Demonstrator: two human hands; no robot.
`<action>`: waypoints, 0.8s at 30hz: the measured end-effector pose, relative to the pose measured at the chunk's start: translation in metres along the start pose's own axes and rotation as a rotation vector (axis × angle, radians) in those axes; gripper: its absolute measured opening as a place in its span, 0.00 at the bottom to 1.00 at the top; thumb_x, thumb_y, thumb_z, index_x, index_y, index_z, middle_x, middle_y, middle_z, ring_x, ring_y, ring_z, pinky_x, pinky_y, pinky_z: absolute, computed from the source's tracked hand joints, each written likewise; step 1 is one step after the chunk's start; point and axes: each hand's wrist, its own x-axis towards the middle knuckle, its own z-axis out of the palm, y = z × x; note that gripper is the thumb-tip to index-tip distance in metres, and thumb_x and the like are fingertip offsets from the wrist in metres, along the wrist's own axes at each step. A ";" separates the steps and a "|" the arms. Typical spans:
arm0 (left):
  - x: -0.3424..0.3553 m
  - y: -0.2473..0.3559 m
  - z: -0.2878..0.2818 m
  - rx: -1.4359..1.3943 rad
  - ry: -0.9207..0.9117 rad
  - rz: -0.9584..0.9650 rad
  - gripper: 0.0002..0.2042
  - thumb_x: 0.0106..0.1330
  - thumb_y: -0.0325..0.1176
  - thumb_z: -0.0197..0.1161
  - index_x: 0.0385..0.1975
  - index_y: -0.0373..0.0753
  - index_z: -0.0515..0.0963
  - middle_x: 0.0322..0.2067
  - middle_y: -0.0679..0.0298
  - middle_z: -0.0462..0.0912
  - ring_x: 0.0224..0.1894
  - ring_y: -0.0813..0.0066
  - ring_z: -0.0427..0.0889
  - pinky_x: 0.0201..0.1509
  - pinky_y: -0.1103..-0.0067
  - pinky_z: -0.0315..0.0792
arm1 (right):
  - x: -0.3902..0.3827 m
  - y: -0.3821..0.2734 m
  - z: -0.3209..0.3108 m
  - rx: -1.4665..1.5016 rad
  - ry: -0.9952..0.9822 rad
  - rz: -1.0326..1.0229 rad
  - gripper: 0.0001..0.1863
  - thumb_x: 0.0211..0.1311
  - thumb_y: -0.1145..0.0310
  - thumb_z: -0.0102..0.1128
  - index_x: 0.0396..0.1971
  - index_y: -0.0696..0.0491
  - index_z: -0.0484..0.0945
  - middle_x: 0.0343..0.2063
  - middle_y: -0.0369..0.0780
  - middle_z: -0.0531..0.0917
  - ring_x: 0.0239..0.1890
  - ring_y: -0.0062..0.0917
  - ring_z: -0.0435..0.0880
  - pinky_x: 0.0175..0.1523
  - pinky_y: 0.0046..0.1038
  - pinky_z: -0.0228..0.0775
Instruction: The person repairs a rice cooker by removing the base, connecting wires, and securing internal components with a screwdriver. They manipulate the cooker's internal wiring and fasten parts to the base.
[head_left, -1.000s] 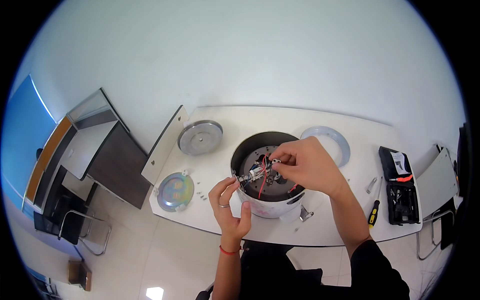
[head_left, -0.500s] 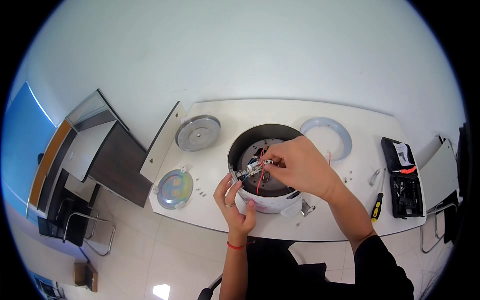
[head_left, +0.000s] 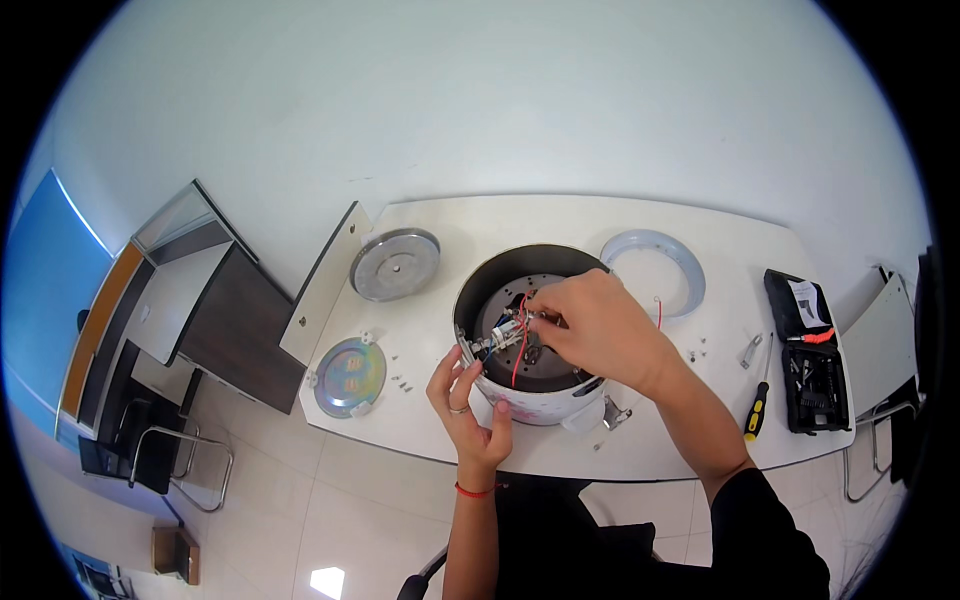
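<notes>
A rice cooker housing (head_left: 530,408), white with a pink pattern outside and dark inside, stands with its open side up. Through the opening show a grey base plate with holes, red wires (head_left: 520,362), blue wires and a cluster of small metal and white electrical parts (head_left: 500,336). My right hand (head_left: 600,335) reaches in from the right, its thumb and forefinger pinched on the wiring; its fingers hide the exact spot. At the near left rim, my left hand (head_left: 467,412) grips the housing, fingertips by a small metal part at the edge and thumb against the outer wall.
A round metal plate (head_left: 396,266) and a shiny disc with tabs (head_left: 350,377) lie left. Behind right is a pale ring (head_left: 690,268). Small screws (head_left: 402,384), a metal bracket (head_left: 617,413), a yellow-black screwdriver (head_left: 756,410) and an open black tool case (head_left: 812,385) surround the housing.
My right fingers have shifted slightly among the wires, and the small pale connector end that showed at their tips is now mostly covered. My left hand keeps its place at the rim.
</notes>
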 end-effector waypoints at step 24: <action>0.003 0.002 -0.002 -0.003 0.008 0.023 0.24 0.67 0.34 0.63 0.63 0.38 0.73 0.69 0.45 0.68 0.65 0.50 0.71 0.68 0.63 0.67 | -0.002 -0.005 -0.010 -0.093 -0.035 0.236 0.17 0.60 0.66 0.70 0.49 0.52 0.84 0.21 0.39 0.85 0.26 0.37 0.86 0.34 0.38 0.75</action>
